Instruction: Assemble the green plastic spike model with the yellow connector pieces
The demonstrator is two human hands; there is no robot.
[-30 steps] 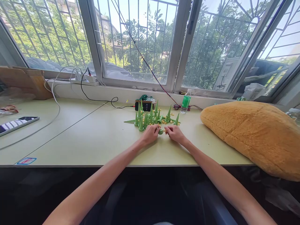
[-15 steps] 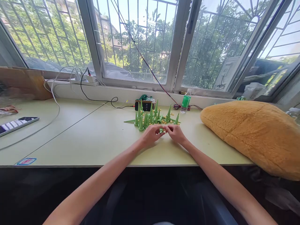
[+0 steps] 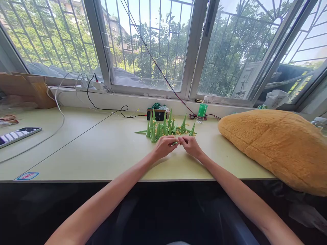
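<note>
My left hand [image 3: 165, 146] is closed around a small green plastic piece [image 3: 175, 143], mostly hidden by the fingers. My right hand [image 3: 191, 146] pinches at the same spot, its fingertips meeting those of the left. Whatever the right fingertips grip is too small to make out. Just beyond both hands stands a cluster of green plastic cones [image 3: 153, 136], most upright on round bases. One long green cone [image 3: 140, 131] lies on its side at the cluster's left. Small yellow pieces [image 3: 179, 133] are scattered among the cones.
Behind the cones a phone [image 3: 156, 116] leans upright, a cable plugged into it. A green-labelled bottle [image 3: 202, 110] stands to its right. A large orange-brown plush cushion [image 3: 276, 146] covers the table's right side. Another phone [image 3: 19, 135] and a white cable [image 3: 60, 124] lie left.
The fingers have shifted slightly, and less of the green piece shows between them. Both hands stay in nearly the same place; the cones have not moved.
</note>
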